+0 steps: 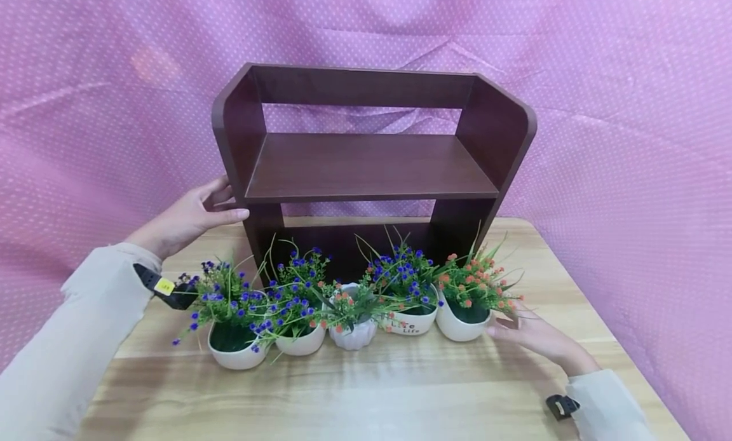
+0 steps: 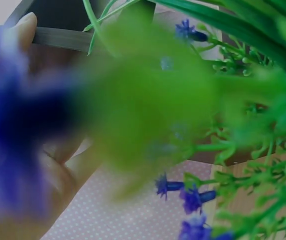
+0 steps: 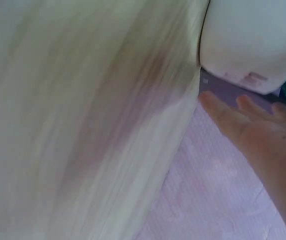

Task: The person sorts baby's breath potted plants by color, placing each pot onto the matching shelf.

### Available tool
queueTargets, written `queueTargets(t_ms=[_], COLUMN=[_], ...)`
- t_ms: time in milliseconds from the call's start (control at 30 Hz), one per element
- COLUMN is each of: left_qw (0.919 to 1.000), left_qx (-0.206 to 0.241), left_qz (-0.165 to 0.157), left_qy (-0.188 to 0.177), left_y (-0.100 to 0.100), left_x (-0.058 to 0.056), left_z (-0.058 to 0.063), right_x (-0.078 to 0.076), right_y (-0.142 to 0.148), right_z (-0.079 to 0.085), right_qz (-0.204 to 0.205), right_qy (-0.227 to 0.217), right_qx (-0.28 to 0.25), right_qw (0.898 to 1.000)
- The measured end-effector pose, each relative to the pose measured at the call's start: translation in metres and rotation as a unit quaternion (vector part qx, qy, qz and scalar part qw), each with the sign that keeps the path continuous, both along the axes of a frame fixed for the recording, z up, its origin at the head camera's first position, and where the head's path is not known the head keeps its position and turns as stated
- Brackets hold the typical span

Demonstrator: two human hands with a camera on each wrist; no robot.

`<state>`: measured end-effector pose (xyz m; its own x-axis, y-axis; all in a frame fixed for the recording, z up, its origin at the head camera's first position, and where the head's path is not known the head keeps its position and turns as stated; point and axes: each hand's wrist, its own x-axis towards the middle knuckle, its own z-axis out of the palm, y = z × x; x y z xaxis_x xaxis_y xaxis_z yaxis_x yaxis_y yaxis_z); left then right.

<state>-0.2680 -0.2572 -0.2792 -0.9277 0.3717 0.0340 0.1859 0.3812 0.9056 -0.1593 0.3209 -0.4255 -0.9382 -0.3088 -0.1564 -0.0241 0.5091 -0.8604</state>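
Observation:
A dark brown two-tier wooden shelf (image 1: 366, 164) stands on the table. My left hand (image 1: 185, 218) holds its left side panel, the thumb across the front edge and the fingers against the outer face. In the left wrist view, blurred flowers hide most of that hand. My right hand (image 1: 532, 333) is beside the rightmost white pot (image 1: 462, 323), which holds orange artificial flowers (image 1: 477, 279). The right wrist view shows its fingers (image 3: 223, 117) extended and loosely spread close by the pot (image 3: 250, 42).
Several white pots form a row before the shelf: blue-flowered ones at left (image 1: 237, 358) and beside it (image 1: 300, 344), a fluted one (image 1: 354, 336) with orange flowers, and a lettered one (image 1: 414, 323). Pink dotted cloth (image 1: 623, 142) hangs around the wood-grain table (image 1: 400, 396).

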Motion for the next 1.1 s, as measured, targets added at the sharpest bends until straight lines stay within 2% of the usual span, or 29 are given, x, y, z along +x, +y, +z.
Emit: queueTargets(t_ms=[133, 400, 567, 700, 867, 1033, 1100], left_qw=[1.0000, 0.9999, 0.9999, 0.9999, 1.0000, 0.9999, 0.9999], left_qx=[0.002, 0.010, 0.012, 0.010, 0.001, -0.009, -0.011], left_qz=[0.000, -0.001, -0.002, -0.002, 0.000, 0.005, 0.007], left_qy=[-0.002, -0.003, -0.003, -0.001, 0.001, -0.001, -0.001], left_y=[0.000, -0.001, -0.001, -0.001, -0.001, -0.001, 0.000], left_x=[-0.001, 0.001, 0.000, 0.000, -0.001, -0.002, -0.003], left_z=[0.000, 0.002, 0.001, 0.000, 0.000, 0.001, 0.001], right_x=[-0.006, -0.014, -0.021, -0.026, -0.033, -0.037, -0.038], right_y=[-0.009, -0.014, -0.013, -0.012, -0.013, -0.011, -0.012], right_z=[-0.003, -0.012, -0.011, -0.011, -0.008, -0.007, -0.008], right_qz=[0.005, -0.004, 0.019, 0.055, 0.087, 0.087, 0.086], right_qy=[-0.008, 0.012, -0.030, -0.059, -0.059, -0.048, -0.026], right_qx=[0.024, 0.069, 0.038, 0.009, 0.014, 0.033, 0.025], right_qw=[1.000, 0.998, 0.999, 0.997, 0.994, 0.995, 0.996])
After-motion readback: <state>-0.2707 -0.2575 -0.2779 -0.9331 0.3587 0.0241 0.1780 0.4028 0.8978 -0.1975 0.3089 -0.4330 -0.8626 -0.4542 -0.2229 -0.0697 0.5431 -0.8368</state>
